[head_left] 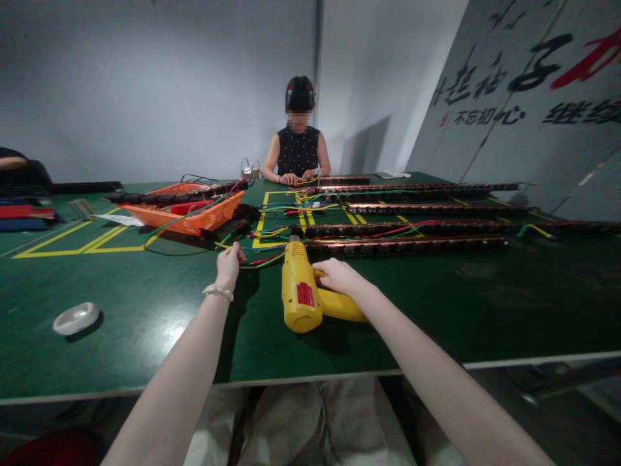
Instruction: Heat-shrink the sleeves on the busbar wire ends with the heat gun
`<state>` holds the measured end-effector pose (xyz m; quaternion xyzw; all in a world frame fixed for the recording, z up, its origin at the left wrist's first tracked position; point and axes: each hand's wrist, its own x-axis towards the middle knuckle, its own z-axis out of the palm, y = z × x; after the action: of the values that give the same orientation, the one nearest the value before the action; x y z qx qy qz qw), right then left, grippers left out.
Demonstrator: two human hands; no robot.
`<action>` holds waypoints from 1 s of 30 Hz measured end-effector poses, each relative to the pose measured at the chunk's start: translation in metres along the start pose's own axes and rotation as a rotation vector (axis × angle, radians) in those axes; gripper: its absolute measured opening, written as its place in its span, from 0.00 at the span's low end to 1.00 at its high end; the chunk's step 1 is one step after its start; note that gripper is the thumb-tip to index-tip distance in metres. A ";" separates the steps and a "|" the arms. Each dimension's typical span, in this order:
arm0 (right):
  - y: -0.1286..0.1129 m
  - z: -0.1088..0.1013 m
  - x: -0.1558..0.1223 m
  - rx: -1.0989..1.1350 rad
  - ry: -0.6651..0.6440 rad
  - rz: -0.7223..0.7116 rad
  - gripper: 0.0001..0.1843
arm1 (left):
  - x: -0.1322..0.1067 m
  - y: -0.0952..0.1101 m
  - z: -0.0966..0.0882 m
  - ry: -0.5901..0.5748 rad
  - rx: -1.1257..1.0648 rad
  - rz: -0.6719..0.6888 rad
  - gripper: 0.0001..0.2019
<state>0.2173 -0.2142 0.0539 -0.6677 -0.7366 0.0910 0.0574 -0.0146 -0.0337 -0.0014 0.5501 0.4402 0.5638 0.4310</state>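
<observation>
My right hand (339,275) is closed at the trigger side of a yellow heat gun (299,291), whose handle runs to the right under my wrist. The nozzle of the gun points away from me, toward several coloured wires (266,259) at the end of the nearest long dark bar with copper-coloured windings (402,246). To the left of the nozzle, my left hand (229,265) pinches the wires, its fingers pressed together. Exactly which wire ends sit in the fingers is too small to tell.
An orange basket (194,222) with wires and another bar stands to the left. Several more bars (427,208) lie behind on the green table (145,362). A white oval dish (76,318) is at the near left. Across the table sits another person (298,152), hands on a bar.
</observation>
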 end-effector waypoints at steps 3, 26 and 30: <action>0.003 0.000 -0.003 -0.009 0.009 0.008 0.16 | -0.001 0.000 0.001 0.010 -0.027 -0.022 0.19; -0.057 0.008 -0.002 -0.099 0.028 -0.183 0.11 | -0.002 -0.005 -0.006 -0.034 0.109 0.023 0.19; -0.055 0.010 -0.010 -0.073 0.026 -0.216 0.09 | 0.004 -0.009 -0.009 0.015 0.282 0.058 0.19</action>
<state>0.1628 -0.2300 0.0562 -0.5874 -0.8062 0.0486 0.0522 -0.0240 -0.0278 -0.0091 0.6136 0.5020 0.5127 0.3296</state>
